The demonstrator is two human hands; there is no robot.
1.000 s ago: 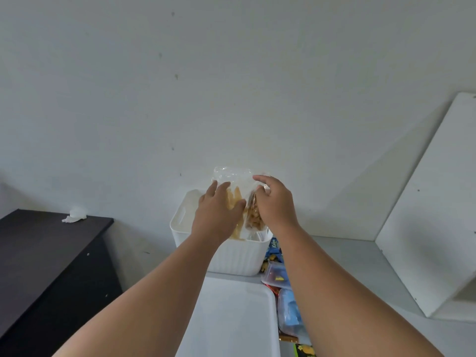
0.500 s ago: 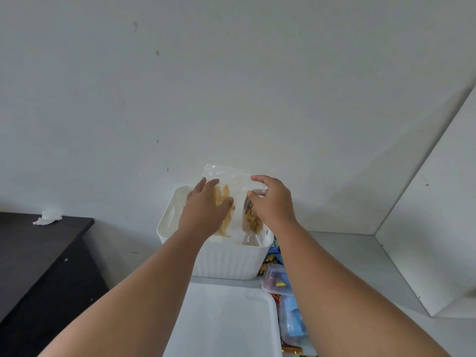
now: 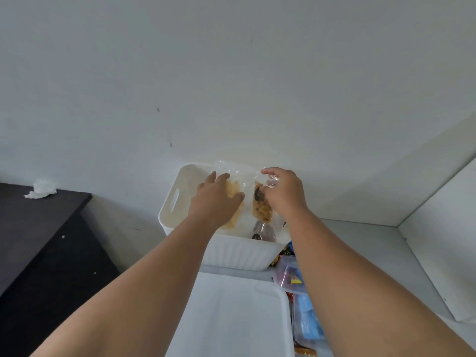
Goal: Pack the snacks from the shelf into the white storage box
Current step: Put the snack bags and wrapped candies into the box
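Observation:
A white storage box [image 3: 177, 204] with ribbed sides and a handle slot stands on the shelf against the wall. Both my hands reach into it. My left hand [image 3: 215, 202] presses on a clear bag of pale yellow snacks [image 3: 233, 193]. My right hand [image 3: 284, 194] grips a second clear bag of golden snacks [image 3: 262, 211]. Both bags sit upright inside the box, their tops poking above the rim. A dark packet [image 3: 262, 231] lies lower in the box.
A flat white lid [image 3: 237, 318] lies in front of the box. Colourful snack packets [image 3: 301, 292] are piled to its right, under my right forearm. A dark cabinet [image 3: 38, 240] with a crumpled tissue [image 3: 41, 189] stands at left. A white panel [image 3: 443, 253] leans at right.
Both hands have pushed the two clear bags lower into the box. The view has tilted, so the box now shows more of its inside.

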